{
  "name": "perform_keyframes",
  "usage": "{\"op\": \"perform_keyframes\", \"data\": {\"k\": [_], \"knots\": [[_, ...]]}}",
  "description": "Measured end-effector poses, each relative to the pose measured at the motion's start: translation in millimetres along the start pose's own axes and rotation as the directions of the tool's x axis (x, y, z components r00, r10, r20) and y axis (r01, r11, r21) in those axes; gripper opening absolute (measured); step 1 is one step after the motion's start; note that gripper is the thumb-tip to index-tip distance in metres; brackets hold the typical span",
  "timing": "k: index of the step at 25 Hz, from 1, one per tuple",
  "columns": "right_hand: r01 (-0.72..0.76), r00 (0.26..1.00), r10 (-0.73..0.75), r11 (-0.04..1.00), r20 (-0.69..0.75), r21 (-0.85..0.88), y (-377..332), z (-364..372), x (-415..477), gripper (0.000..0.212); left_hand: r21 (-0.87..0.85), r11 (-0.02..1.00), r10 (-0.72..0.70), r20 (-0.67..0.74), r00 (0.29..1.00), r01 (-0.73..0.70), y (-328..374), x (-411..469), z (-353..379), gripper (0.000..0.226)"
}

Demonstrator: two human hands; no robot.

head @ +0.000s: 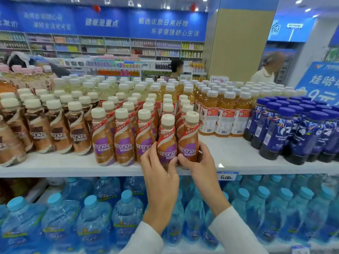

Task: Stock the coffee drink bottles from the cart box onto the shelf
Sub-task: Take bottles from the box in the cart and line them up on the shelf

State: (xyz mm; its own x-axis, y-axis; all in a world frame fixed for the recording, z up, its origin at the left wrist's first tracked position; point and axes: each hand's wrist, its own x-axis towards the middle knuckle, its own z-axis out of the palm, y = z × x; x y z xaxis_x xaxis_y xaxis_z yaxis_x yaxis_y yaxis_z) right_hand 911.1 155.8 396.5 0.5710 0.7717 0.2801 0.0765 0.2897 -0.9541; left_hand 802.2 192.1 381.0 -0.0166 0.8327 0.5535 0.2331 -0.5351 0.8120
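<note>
While both hands are up at the shelf edge, here's how it looks:

Left hand [159,173]: wrapped round the lower body of one coffee bottle [166,142], fingers curled on its left side, thumb on the front near the purple label.

Right hand [199,163]: gripping the neighbour bottle [189,140] low down, fingers round its right side, thumb at the base.

The two bottles: upright, touching each other, right at the front lip of the white shelf [238,154], caps on.

Row they're joining: more purple-label coffee bottles [113,140] just to the left, standing in lines running back.

Further left: brown-label coffee bottles [58,132], same white caps.

Right of the hands: a bare bit of shelf, then orange drink bottles [223,114] and dark blue bottles [286,132].

Shelf edge: price tag [227,176] just beside the right wrist.

Below: blue-capped water bottles [91,220] under both forearms, white sleeves [236,233] at the bottom of the view.
</note>
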Motion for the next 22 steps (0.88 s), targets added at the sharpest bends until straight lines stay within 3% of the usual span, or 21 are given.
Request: {"op": "perform_keyframes", "data": {"k": [6, 11, 22], "knots": [[0.036, 0.999, -0.037, 0.997, -0.008, -0.070, 6, 3, -7, 0.052, -0.043, 0.996, 0.079, -0.072, 0.994, -0.082, -11, -7, 4, 0.070], [0.101, 0.984, -0.120, 0.985, -0.135, -0.139, 9, 3, -13, 0.054, -0.034, 0.987, 0.155, -0.107, 0.982, -0.159, -18, -10, 9, 0.065], [0.136, 0.964, -0.184, 0.961, -0.191, -0.241, 18, 12, -12, 0.056, 0.028, 0.993, 0.114, -0.057, 0.992, -0.113, -30, -16, 18, 0.056]]}}
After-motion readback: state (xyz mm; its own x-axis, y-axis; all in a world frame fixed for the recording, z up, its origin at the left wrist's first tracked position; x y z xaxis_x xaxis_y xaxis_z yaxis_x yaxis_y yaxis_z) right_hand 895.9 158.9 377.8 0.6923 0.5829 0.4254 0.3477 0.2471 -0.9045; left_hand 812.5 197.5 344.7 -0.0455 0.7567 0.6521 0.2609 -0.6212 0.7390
